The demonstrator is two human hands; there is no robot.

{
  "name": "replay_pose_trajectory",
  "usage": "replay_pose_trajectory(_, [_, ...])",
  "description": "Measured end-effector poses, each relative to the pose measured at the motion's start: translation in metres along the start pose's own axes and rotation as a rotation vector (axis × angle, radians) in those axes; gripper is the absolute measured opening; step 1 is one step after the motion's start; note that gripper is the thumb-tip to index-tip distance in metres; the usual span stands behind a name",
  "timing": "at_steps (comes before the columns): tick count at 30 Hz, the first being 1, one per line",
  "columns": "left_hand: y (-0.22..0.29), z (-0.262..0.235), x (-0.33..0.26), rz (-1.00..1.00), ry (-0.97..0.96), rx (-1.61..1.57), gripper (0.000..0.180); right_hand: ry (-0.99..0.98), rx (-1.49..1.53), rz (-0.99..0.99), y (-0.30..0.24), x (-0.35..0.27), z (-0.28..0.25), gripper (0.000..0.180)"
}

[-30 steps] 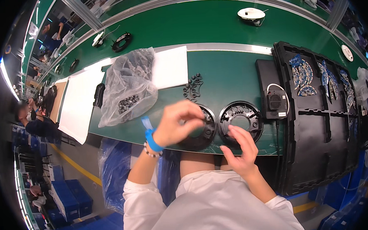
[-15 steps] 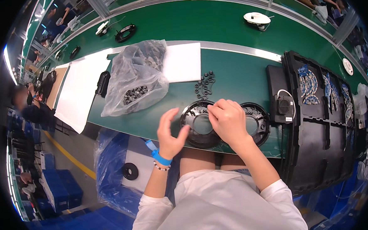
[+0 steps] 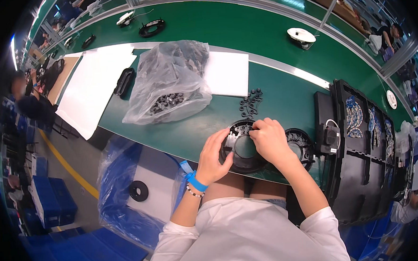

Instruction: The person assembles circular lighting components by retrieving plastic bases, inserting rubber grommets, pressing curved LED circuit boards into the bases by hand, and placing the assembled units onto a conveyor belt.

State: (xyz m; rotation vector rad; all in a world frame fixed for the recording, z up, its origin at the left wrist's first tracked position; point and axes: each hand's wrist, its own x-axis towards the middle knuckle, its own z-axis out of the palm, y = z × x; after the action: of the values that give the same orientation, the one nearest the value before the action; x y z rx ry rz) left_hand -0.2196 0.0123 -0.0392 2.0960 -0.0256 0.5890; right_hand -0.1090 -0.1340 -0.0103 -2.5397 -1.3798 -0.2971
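A black ring-shaped housing [image 3: 245, 165] with a round central opening lies near the bench's front edge. Cupped round its left rim, my left hand [image 3: 213, 155] has its thumb apart from its fingers and holds the housing. My right hand [image 3: 270, 139] is closed in a pinch over the upper right of the ring; whatever lies between its fingertips is hidden. To its right lies a second black ring housing [image 3: 306, 143], partly covered by my right hand and forearm. Small black parts [image 3: 250, 103] are scattered just beyond the first ring.
A clear plastic bag [image 3: 168, 80] of small black parts sits behind left, beside a white sheet [image 3: 230, 74]. A black compartment tray [image 3: 357, 163] with blue boards and a small black boxy device [image 3: 331, 138] stand right. Finished-looking white round units [image 3: 301, 35] rest on the far green surface.
My left hand has come in from the left onto the ring's rim. My right hand stays pinched over the ring. The whole view has shifted slightly.
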Motion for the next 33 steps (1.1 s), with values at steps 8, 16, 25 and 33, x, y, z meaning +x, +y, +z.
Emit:
replay_pose_trajectory(8, [0.004,0.001,0.002,-0.021,0.01,-0.015,0.049,-0.014,0.193,0.079,0.007,0.0,-0.002,0.008])
replay_pose_trajectory(16, [0.0,0.006,0.003,-0.021,0.002,0.055,0.044,0.427,0.322,0.14,-0.004,-0.067,-0.096,0.023])
replay_pose_trajectory(25, [-0.009,0.007,-0.01,-0.035,0.028,0.14,0.045,0.39,-0.213,0.739,0.114,-0.192,-0.19,0.013])
replay_pose_trajectory(33, [0.001,0.017,-0.001,-0.014,0.055,0.16,0.041,0.005,-0.203,0.695,0.235,-0.185,-0.116,0.036])
